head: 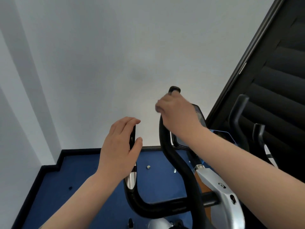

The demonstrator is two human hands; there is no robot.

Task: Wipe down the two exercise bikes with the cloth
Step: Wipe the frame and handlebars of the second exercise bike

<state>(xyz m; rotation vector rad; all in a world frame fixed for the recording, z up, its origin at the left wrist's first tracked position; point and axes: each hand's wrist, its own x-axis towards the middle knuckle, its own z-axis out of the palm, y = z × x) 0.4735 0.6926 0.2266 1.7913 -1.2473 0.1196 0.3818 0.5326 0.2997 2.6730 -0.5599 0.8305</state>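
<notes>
My left hand (119,147) is cupping the bike's (212,184) left grip (132,138), fingers together, thumb apart. My right hand (177,111) is wrapping around the right handlebar (166,146) near its top, blurred. I cannot make out the cloth.

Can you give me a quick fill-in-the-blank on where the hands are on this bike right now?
1. The right hand grips the ____ handlebar near its upper end.
2. The left hand is at the left handlebar with its fingers ____, not closed.
3. The floor under the bike is ____ in colour.

Missing words: right; open; blue
</notes>
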